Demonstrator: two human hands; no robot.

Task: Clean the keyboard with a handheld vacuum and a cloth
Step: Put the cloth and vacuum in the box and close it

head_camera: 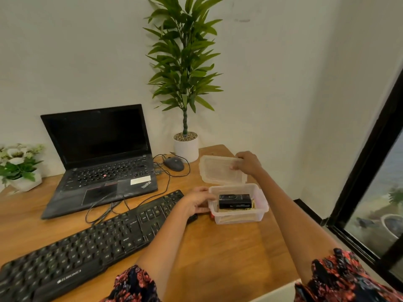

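Observation:
A black full-size keyboard lies diagonally across the wooden desk. To its right stands a clear plastic box with a black handheld vacuum inside, resting on something pale yellow, perhaps a cloth. My left hand grips the box's left wall. My right hand holds the clear lid tilted up behind the box, fingers curled over its far edge.
An open black laptop sits behind the keyboard, with cables and a grey mouse to its right. A tall potted plant stands at the back, a small flower pot at far left. The desk's right edge borders a window frame.

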